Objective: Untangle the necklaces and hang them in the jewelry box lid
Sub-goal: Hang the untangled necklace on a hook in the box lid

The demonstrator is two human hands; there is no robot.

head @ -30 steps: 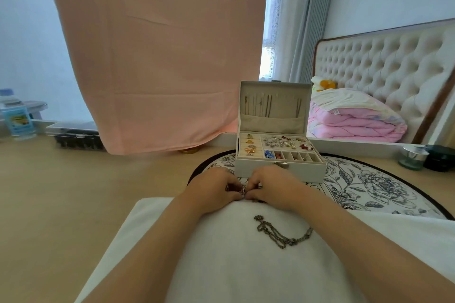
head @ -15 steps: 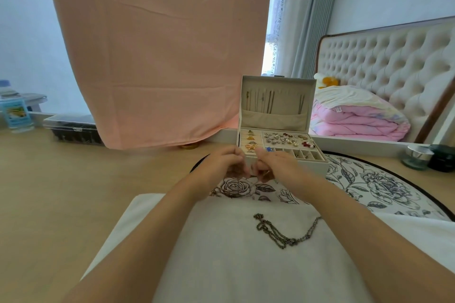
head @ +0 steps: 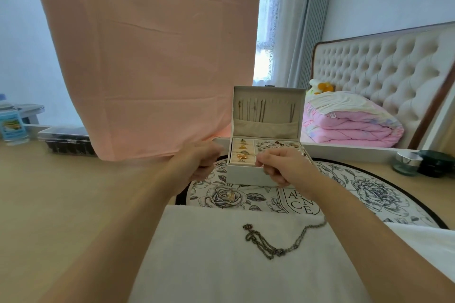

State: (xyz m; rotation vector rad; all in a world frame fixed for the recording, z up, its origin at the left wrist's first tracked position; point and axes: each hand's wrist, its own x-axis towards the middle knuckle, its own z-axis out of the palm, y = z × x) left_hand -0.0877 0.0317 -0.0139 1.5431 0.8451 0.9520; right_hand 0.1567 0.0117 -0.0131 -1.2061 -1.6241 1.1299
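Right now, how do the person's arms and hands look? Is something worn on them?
The left forearm and right forearm are bare to the frame edge; no sleeve shows. No watch, bracelet or ring on the right hand. The left hand is blurred, so I cannot tell there.

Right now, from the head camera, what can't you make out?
Head view:
- Left hand: motion-blurred, grip unclear.
- Right hand: what its curled fingers pinch is too fine.
- Dark metal chain on white cloth: right end under right forearm.
- Beige jewelry box lid: hooks too small to count.
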